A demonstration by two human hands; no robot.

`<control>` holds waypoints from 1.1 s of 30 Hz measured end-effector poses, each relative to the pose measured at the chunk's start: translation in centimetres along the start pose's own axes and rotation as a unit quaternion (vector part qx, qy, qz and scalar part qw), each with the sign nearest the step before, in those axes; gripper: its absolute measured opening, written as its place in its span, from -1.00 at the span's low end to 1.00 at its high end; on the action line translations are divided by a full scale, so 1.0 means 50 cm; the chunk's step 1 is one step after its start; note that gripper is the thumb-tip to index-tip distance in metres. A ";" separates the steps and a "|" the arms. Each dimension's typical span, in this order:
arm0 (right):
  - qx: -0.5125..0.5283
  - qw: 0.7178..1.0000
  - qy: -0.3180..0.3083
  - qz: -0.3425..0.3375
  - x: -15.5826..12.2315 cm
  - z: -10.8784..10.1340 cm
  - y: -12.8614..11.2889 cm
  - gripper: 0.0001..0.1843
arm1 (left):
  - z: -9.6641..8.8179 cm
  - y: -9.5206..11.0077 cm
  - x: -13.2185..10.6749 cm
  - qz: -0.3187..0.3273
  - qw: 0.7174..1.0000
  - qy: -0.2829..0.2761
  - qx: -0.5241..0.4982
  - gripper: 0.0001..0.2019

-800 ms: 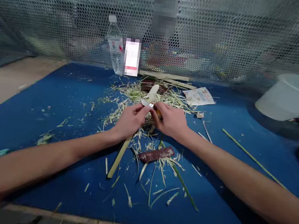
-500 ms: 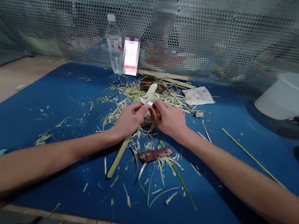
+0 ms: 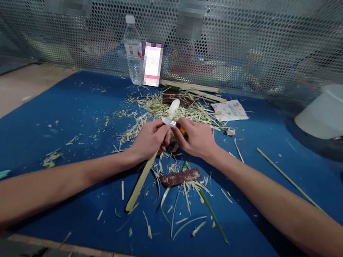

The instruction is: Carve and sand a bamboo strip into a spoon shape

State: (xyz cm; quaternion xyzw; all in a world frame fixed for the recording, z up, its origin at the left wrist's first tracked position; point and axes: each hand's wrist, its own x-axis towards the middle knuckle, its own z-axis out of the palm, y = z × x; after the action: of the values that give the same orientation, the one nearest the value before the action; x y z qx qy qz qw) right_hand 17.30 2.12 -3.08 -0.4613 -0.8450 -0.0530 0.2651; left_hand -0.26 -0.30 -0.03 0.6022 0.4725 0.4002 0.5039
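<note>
My left hand (image 3: 149,140) is closed round a long pale bamboo strip (image 3: 141,179) that runs from the blue mat (image 3: 51,104) up past my fingers to a rounded whitish tip. My right hand (image 3: 195,139) is closed on a small knife (image 3: 172,123) with an orange handle; its short silver blade lies against the strip just above my left thumb. Both hands touch each other over a heap of bamboo shavings (image 3: 174,108).
A reddish-brown flat block (image 3: 179,176) lies just below my hands. A water bottle (image 3: 132,51) stands at the back by the perforated metal screen (image 3: 265,39). A white tub (image 3: 338,110) is at the right, a printed packet (image 3: 230,110) near it, a thin green strip (image 3: 287,179) beside it.
The strip's lower end has swung slightly right and its tip has drawn back toward my hands. Both hands stay clasped in the same spot.
</note>
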 end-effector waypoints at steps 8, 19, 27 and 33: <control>0.001 1.000 -0.004 -0.009 0.000 0.003 0.007 -0.50 | -0.005 -0.003 -0.001 -0.024 0.997 -0.037 -0.062 -0.92; -0.010 1.000 0.005 -0.011 -0.002 0.001 0.007 -0.52 | 0.002 0.002 -0.007 -0.017 1.000 -0.016 -0.017 -0.96; -0.001 0.999 -0.027 -0.019 -0.001 -0.005 0.005 -0.53 | -0.001 -0.005 -0.005 -0.012 1.000 -0.017 -0.010 -0.94; -0.002 1.000 -0.023 -0.012 -0.002 -0.006 0.004 -0.52 | 0.000 0.000 -0.006 -0.015 0.999 -0.027 -0.006 -0.91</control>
State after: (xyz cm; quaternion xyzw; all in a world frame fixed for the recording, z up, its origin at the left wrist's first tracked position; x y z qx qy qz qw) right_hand 17.61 2.06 -2.92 -0.4527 -0.8561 -0.0471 0.2446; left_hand -0.34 -0.59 -0.04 0.6024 0.4655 0.3789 0.5262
